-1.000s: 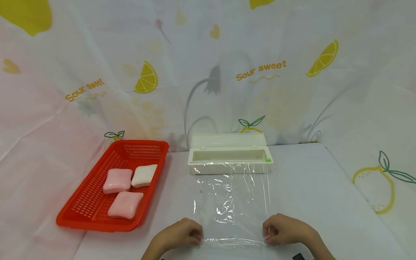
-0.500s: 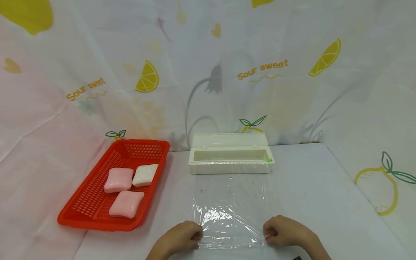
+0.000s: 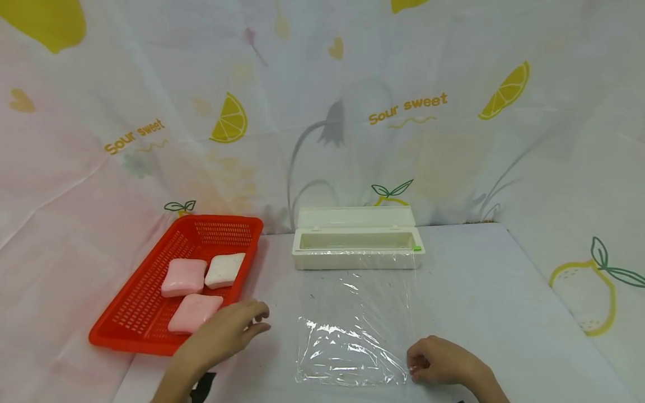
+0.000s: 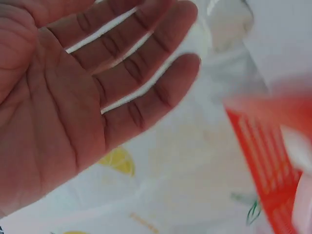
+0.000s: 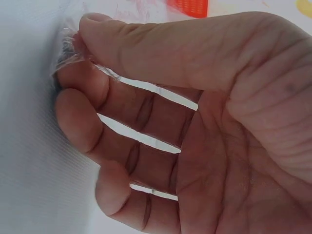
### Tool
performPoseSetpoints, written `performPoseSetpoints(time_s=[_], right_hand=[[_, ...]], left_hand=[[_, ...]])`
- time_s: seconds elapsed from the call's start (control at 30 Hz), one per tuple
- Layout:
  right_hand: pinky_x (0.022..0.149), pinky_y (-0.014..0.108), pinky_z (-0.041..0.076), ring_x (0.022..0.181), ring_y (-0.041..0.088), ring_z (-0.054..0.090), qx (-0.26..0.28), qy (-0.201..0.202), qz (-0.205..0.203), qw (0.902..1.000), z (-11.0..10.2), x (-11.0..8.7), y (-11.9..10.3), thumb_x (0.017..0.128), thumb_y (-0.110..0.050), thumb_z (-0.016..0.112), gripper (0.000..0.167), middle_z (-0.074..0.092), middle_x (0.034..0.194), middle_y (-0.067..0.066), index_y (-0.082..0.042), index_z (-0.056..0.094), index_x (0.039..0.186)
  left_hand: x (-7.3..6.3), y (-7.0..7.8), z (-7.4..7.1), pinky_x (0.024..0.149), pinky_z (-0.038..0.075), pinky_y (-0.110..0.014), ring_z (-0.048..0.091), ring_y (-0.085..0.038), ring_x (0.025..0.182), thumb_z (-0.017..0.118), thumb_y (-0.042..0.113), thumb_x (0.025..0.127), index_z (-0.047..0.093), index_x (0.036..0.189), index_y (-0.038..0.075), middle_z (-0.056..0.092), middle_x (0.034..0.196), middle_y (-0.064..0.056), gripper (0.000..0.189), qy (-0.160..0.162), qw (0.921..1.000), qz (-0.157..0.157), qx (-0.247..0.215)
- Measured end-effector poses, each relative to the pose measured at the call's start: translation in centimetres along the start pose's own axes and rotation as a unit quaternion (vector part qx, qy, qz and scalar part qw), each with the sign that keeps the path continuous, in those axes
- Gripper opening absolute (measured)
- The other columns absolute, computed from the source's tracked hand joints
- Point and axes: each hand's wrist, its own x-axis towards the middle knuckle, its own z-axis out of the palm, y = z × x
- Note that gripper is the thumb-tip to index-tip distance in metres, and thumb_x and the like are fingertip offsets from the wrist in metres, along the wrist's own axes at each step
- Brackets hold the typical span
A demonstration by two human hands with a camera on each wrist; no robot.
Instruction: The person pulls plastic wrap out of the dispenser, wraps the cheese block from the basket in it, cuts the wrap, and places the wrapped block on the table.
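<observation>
A sheet of clear cling film (image 3: 347, 341) lies over the white table, running from a white dispenser box (image 3: 359, 261) toward me. My right hand (image 3: 443, 361) pinches the film's near right corner between thumb and index finger; the right wrist view shows the crumpled film (image 5: 68, 53) at the thumb tip. My left hand (image 3: 229, 330) is off the film, beside the red basket (image 3: 121, 342), its fingers loosely bent and holding nothing. In the left wrist view its fingers (image 4: 161, 87) are spread apart. Two pink soap bars (image 3: 183, 277) and a white one (image 3: 224, 271) lie in the basket.
The dispenser's lid (image 3: 355, 217) stands raised at the back, and a small green cutter tab (image 3: 416, 248) sits at its right end. Behind the table (image 3: 484, 280) hangs a lemon-print cloth (image 3: 322, 112), which also lines both sides.
My left hand has let go of the film's near left corner and moved left to the basket's side. The film has sunk onto the table. The right hand stays at its corner.
</observation>
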Motion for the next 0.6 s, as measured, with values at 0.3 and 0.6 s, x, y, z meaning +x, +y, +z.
performPoseSetpoints(time_s=[0.3, 0.6], right_hand=[[0.055, 0.022, 0.04, 0.059, -0.003, 0.043, 0.0, 0.004, 0.023, 0.9997, 0.3, -0.2, 0.1, 0.076, -0.014, 0.079, 0.02, 0.049, 0.063, -0.018, -0.023, 0.062, 0.072], [0.055, 0.021, 0.039, 0.059, -0.004, 0.042, -0.007, 0.011, 0.009, 0.9999, 0.3, -0.3, -0.3, 0.076, -0.012, 0.079, 0.022, 0.047, 0.063, -0.02, -0.023, 0.061, 0.071]], left_hand=[[-0.2, -6.9, -5.4, 0.078, 0.054, -0.049, 0.061, -0.027, 0.089, 0.078, 0.016, 0.084, 0.065, 0.114, 0.002, 0.067, 0.102, -0.011, 0.035, -0.023, 0.9914, -0.101, 0.081], [1.2, -12.9, -5.6, 0.084, 0.05, -0.055, 0.057, -0.038, 0.101, 0.081, 0.012, 0.08, 0.056, 0.128, -0.006, 0.06, 0.116, -0.025, 0.057, -0.106, 0.9824, -0.149, 0.038]])
